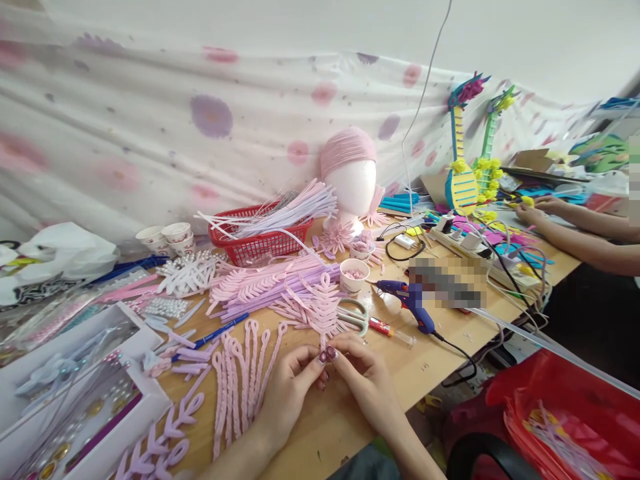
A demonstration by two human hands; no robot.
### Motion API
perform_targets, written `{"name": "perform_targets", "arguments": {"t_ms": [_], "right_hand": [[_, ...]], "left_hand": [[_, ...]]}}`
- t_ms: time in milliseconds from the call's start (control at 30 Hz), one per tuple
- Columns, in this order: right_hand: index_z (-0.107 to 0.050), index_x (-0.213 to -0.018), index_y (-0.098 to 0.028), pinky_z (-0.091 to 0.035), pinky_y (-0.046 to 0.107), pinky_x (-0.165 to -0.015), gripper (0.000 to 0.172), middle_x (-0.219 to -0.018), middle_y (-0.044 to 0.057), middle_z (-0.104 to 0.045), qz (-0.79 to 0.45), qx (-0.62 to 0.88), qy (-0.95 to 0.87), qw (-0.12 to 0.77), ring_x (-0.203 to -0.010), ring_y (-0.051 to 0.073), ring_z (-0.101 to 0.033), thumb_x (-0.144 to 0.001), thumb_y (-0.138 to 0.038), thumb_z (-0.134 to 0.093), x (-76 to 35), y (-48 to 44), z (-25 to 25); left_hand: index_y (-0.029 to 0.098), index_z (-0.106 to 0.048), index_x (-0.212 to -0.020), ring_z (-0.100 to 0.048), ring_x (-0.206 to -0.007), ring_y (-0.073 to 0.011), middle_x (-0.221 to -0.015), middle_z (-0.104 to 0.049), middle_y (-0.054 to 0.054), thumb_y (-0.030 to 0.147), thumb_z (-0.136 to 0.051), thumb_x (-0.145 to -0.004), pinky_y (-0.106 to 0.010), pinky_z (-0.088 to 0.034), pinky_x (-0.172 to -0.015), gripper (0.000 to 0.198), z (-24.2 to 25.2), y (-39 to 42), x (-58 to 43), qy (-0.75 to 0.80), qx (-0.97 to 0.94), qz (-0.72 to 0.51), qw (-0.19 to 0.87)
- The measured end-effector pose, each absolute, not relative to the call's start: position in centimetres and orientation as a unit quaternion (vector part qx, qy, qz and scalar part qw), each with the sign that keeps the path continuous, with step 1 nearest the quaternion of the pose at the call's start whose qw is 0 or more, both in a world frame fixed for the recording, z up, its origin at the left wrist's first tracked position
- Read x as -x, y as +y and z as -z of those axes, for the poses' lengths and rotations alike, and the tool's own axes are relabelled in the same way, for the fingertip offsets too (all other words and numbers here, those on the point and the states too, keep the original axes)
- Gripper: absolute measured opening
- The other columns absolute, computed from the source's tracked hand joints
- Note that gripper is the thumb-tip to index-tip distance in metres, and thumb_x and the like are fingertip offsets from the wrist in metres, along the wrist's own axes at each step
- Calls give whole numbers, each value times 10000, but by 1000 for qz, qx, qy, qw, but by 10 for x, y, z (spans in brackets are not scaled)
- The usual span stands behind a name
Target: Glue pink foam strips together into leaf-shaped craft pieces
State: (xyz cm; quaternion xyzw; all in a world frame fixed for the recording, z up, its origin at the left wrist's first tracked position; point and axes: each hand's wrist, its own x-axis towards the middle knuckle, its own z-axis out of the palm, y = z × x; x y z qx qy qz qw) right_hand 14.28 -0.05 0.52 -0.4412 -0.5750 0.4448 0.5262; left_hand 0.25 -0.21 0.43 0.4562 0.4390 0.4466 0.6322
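You pinch the lower stem of a pale pink, leaf-shaped spray of fuzzy pipe cleaner (326, 308) between the nearly closed thumbs and fingertips of your left hand (291, 379) and right hand (369, 381), which meet over the tan wooden table (415, 373) with the spray's looped tip pointing away from you. Beside your left hand lies a row of slim, twisted pink stems with looped ends (231, 383), while beyond your right hand are grey-green-handled scissors (367, 319), a blue hot-glue gun (423, 317) and a white paper cup holding small pink pieces (354, 285).
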Motion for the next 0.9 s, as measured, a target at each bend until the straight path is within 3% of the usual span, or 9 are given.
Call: {"name": "perform_targets", "arguments": {"t_ms": [267,433,567,900], "right_hand": [[-720,-851,-213,-484,336,-779,206,-861,67,-664,-430,458,-582,516,-861,230,-610,-852,-388,-611,-147,-4,-1],[-629,-867,-192,-459,268,-590,258,-768,36,-621,-455,487,-533,522,-665,166,-563,-861,-448,-596,-143,-8,7],[-566,-858,-194,-353,201,-406,322,-605,-46,-497,-523,479,-476,520,-441,83,-418,-849,-515,-586,-134,-13,11],[-603,-810,-160,-372,194,-369,407,-559,-28,-544,-599,440,-456,490,-377,75,-468,-817,-566,-601,-126,-11,11]], "left_hand": [[149,-732,-831,-514,-631,-143,-674,-613,-21,355,-658,-775,-264,-408,-635,226,2,-3,-1,445,-442,-470,621],[162,-765,-823,-548,-691,-169,-745,-678,-52,384,-710,-726,-280,-429,-672,248,6,-2,-1,472,-427,-492,594],[170,-776,-814,-591,-794,-217,-801,-711,-75,409,-715,-707,-305,-455,-716,268,5,-2,-2,482,-419,-497,587],[174,-776,-790,-588,-866,-223,-859,-663,-62,405,-693,-749,-340,-455,-820,249,4,-2,-1,455,-432,-517,583]]}}
